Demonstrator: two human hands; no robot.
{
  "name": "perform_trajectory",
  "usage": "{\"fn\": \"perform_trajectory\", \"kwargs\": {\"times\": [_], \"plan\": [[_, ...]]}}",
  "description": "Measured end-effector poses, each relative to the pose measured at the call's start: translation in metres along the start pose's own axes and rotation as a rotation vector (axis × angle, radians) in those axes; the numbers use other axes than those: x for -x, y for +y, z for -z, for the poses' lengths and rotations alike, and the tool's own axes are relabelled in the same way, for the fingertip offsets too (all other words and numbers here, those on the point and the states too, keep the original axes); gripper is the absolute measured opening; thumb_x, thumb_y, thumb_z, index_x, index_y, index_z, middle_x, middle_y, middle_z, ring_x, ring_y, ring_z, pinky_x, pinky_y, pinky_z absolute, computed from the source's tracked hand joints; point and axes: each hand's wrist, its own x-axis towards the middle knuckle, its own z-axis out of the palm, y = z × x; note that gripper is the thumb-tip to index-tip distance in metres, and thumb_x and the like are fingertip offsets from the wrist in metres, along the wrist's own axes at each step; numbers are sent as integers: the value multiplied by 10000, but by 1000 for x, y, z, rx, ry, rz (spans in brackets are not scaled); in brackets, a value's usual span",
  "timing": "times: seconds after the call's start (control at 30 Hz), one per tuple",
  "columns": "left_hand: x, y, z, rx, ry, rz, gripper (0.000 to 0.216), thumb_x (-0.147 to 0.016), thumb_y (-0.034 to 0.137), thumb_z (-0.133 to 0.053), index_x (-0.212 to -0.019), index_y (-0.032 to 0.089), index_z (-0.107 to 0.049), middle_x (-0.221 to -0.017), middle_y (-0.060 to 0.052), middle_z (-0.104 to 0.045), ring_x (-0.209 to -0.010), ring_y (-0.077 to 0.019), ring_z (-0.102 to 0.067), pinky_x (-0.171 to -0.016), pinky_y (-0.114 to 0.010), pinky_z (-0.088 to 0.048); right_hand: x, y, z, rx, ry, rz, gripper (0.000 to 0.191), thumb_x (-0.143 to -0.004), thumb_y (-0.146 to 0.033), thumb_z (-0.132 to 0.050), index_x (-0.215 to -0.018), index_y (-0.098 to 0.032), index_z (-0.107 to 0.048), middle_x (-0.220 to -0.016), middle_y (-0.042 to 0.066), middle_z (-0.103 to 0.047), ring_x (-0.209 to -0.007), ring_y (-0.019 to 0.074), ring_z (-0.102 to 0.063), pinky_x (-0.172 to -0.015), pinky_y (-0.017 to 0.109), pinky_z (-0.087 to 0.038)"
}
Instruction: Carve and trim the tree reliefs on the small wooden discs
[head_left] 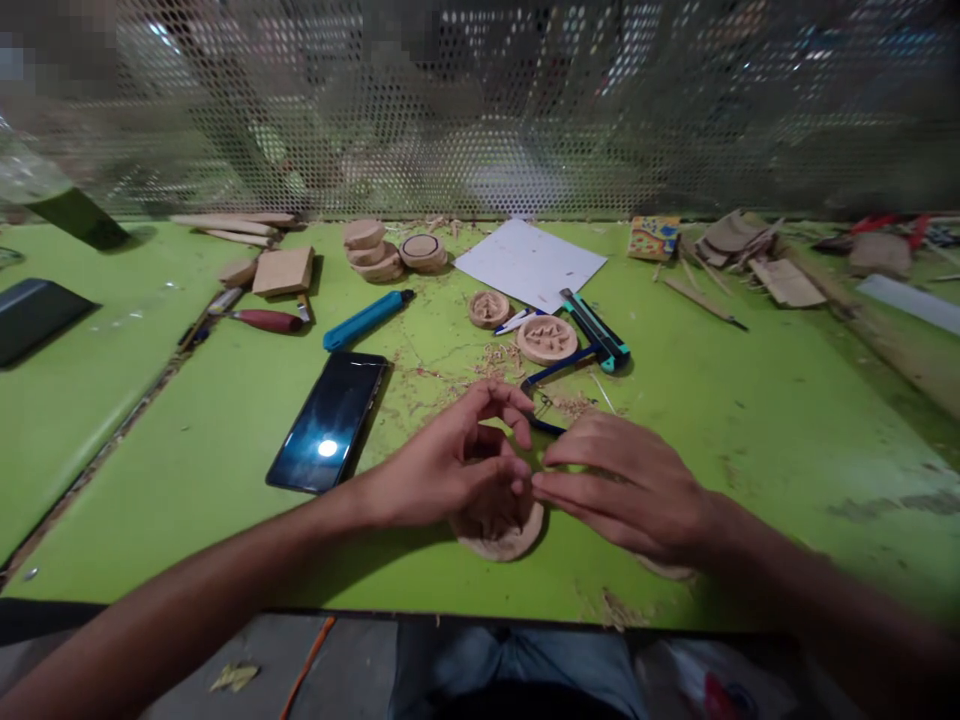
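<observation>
My left hand point(450, 462) rests on a round carved wooden disc point(501, 535) lying flat near the front edge of the green table point(750, 420), fingers curled over its top. My right hand point(622, 485) lies beside it with fingers stretched toward the left hand's fingertips; the two meet over the disc. Whether the right hand pinches a small tool is hidden. Part of another wooden piece point(667, 570) peeks out under the right wrist. A blue-handled tool point(551, 375) lies just beyond the fingers.
A black phone point(328, 420) lies left of my hands. Farther back are two carved discs point(547, 338), a teal box cutter point(596, 328), a blue cutter point(367, 320), a red-handled tool point(262, 320), stacked wooden rounds point(375, 252), white paper point(529, 262) and wood scraps point(750, 255). A mesh screen point(480, 100) closes the back.
</observation>
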Motion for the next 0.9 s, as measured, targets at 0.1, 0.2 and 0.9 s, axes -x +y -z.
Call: {"fn": "perform_trajectory", "kwargs": {"times": [0.1, 0.2, 0.9], "plan": [[1, -3, -3, 16, -34, 1, 370, -956, 149, -653, -1265, 224, -464, -1078, -33, -571, -834, -119, -672, -724, -267, -580, -1, -1, -3, -83, 8, -6, 180, -997, -71, -625, -1169, -108, -665, -1050, 110, -682, -974, 229, -642, -813, 402, -531], [1, -5, -4, -14, -34, -15, 369, -960, 164, -663, -1274, 210, -476, -1079, -39, -591, -854, -129, -677, -727, -275, -574, 0, -2, -7, -171, 63, -85, 175, -968, -90, -695, -1133, -130, -656, -1055, 81, -688, -968, 203, -648, -837, 385, -537], [7, -12, -7, -307, 77, -291, 377, -933, 73, -677, -1246, 214, -522, -1055, -33, -661, -987, -143, -695, -918, -300, -593, 4, -8, -10, -562, 104, -587, 276, -938, -178, -778, -1080, -239, -550, -965, -43, -648, -871, 87, -668, -829, 186, -561]]}}
